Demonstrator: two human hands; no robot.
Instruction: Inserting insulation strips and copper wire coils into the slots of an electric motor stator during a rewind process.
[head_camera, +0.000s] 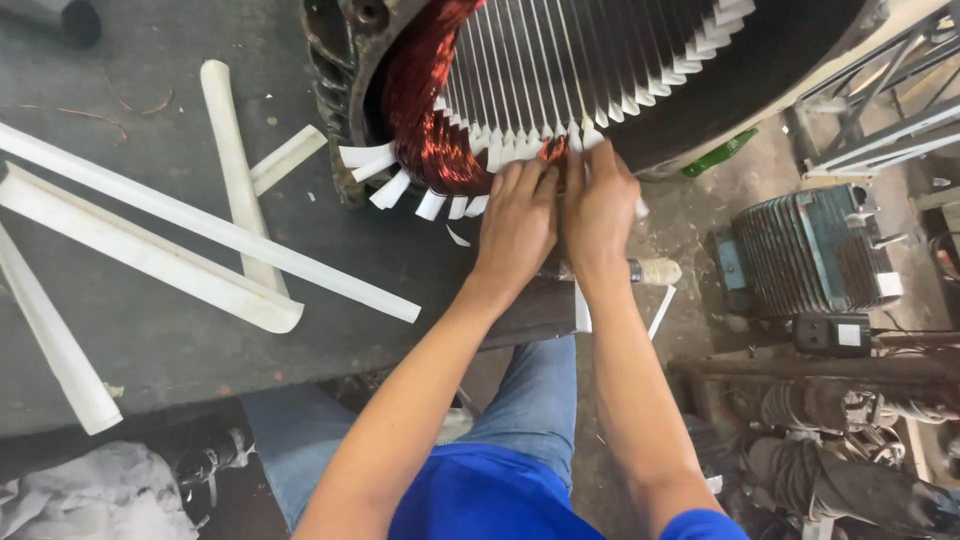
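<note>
Two bare hands, left hand (517, 222) and right hand (598, 200), press side by side on white paper slot liners (560, 135) at the stator's (600, 70) near rim, beside one copper coil (425, 100), with five white strips (210, 225) lying left.

Labels only here — a small white rectangular label (850, 335) on the black box (832, 334) at right, and another white tag (888, 284) on the ribbed grey motor housing (800, 255) just above.
</note>
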